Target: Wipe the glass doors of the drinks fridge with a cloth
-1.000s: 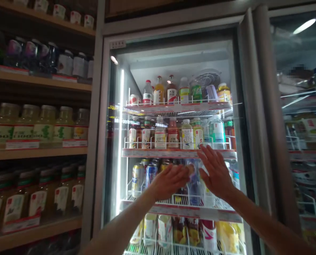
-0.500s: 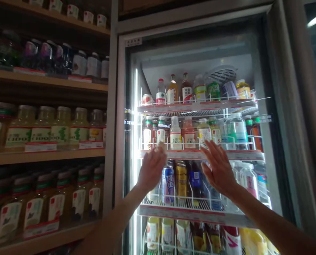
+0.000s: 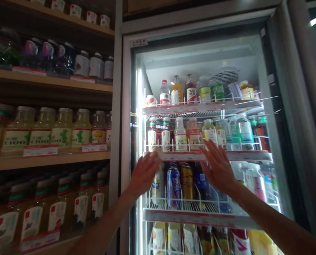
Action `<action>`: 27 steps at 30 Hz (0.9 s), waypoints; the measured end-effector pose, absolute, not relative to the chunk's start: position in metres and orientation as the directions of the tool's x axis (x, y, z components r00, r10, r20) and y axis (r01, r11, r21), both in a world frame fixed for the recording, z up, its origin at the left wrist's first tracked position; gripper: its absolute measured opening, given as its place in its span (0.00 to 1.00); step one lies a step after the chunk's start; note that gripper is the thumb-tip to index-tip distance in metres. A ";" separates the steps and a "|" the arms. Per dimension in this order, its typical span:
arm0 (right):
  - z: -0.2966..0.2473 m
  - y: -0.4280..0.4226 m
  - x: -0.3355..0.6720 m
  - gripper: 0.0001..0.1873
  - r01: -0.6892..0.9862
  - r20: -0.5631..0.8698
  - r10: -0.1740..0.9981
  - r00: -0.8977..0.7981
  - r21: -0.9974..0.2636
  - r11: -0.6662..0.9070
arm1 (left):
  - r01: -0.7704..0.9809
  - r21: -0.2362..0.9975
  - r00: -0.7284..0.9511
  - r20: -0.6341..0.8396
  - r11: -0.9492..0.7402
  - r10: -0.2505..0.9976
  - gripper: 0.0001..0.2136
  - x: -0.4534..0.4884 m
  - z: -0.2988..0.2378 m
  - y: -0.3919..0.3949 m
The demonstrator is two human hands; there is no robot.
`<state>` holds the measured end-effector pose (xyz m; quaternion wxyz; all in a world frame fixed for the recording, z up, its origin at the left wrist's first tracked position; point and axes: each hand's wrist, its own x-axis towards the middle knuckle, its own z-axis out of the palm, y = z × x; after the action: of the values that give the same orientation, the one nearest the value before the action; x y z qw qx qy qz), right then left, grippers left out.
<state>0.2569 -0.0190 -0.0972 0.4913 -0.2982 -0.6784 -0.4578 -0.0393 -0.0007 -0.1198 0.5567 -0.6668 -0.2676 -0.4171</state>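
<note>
Glass door (image 3: 197, 60) of a drinks cooler (image 3: 117, 117) is faced squarely by both hands, its long axis upright. Left hand (image 3: 144, 173) and right hand (image 3: 218, 168) are held open and spread, with nothing gripped, apparently flat on or just off the glass; contact is hard to judge. Between them, a blue can (image 3: 173, 187) is seen behind the glass, and a shelf edge (image 3: 243, 156) lies level with the fingertips (image 3: 208, 150). Bottled juice (image 3: 62, 129) on a wooden shelf (image 3: 49, 161) is placed left of the left hand.
</note>
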 end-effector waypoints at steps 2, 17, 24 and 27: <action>-0.092 -0.018 0.258 0.32 0.870 0.954 -0.076 -0.289 0.294 0.395 | 0.925 -0.311 0.288 0.949 -0.220 -0.129 0.26 -0.034 -0.107 0.001; -0.033 -0.001 0.326 0.30 0.921 0.961 -0.161 -0.227 0.266 0.285 | 0.799 -0.534 0.519 0.844 -0.274 -0.133 0.21 0.085 -0.014 0.016; 0.000 0.005 0.374 0.28 0.942 0.963 -0.261 -0.073 0.153 0.299 | 0.956 -0.046 -0.017 0.977 -0.289 -0.212 0.21 0.120 0.063 0.023; 0.013 0.008 0.391 0.28 0.930 0.957 -0.275 -0.094 0.183 0.319 | 0.922 -0.288 0.249 0.953 -0.257 -0.172 0.21 0.159 0.078 0.023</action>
<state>0.3915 0.0075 0.0129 0.6023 -0.3003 -0.5448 -0.5002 0.1588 0.0233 0.0777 0.5212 -0.5942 -0.3157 -0.5251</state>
